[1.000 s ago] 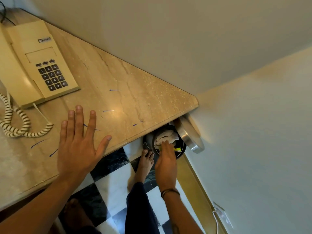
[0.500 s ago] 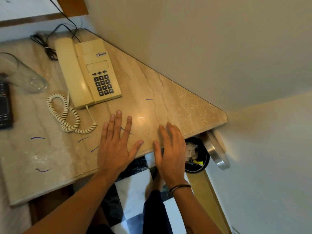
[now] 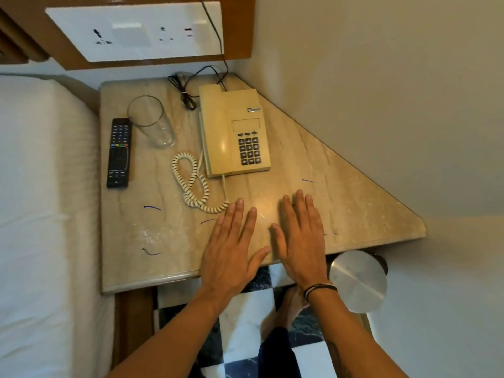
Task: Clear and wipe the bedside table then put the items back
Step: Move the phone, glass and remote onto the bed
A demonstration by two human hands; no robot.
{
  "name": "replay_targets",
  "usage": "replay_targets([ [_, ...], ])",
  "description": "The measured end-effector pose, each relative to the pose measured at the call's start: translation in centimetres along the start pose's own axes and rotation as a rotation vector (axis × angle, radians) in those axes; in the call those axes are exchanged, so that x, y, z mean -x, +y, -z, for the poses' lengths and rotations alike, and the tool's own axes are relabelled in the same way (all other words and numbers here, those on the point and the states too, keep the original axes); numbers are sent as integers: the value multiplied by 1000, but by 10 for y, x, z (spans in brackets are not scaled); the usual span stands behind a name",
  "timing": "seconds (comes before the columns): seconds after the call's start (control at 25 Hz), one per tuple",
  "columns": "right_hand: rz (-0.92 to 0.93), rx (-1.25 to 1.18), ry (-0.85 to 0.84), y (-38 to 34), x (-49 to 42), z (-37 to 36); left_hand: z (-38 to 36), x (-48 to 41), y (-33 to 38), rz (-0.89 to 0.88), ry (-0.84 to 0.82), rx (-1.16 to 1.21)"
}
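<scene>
The beige marble bedside table (image 3: 341,192) carries a cream telephone (image 3: 234,129) with a coiled cord (image 3: 191,186), an empty clear glass (image 3: 151,121) and a black remote (image 3: 119,152). Short blue pen marks dot the marble. My left hand (image 3: 231,249) lies flat, fingers spread, on the table's front edge just below the cord. Beside it my right hand (image 3: 300,238) rests flat too, fingers straight, with a dark band on the wrist. Neither hand holds anything.
A white bed (image 3: 46,200) borders the table on the left. A steel pedal bin (image 3: 357,282) with its lid down stands under the table's right corner. A socket panel (image 3: 136,31) and a black cable (image 3: 188,85) are at the back. Walls close the right side.
My right hand came up from the open bin and settled flat on the table beside the left. The bin's lid is now down. The view swung left, showing glass, remote and bed.
</scene>
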State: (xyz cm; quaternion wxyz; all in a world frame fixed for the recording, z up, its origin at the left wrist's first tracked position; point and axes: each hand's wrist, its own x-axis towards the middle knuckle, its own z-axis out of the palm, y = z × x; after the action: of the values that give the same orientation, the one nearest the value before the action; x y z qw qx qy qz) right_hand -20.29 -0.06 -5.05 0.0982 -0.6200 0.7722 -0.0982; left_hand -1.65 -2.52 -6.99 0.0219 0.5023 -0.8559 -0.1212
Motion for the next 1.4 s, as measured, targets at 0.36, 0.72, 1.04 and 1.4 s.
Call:
replay_targets([
  [0.36, 69, -43, 48, -54, -8, -6, 38, 19, -39, 128, 96, 89],
  [0.72, -33, -342, 11, -84, -124, 27, 97, -99, -60, 361, 175, 600],
  [1.04, -130, -413, -106, -79, -197, 16, 102, -185, -71, 638, 93, 755],
  [1.4, -241, -581, -98, -76, -213, 13, 94, -196, -67, 763, 124, 978],
])
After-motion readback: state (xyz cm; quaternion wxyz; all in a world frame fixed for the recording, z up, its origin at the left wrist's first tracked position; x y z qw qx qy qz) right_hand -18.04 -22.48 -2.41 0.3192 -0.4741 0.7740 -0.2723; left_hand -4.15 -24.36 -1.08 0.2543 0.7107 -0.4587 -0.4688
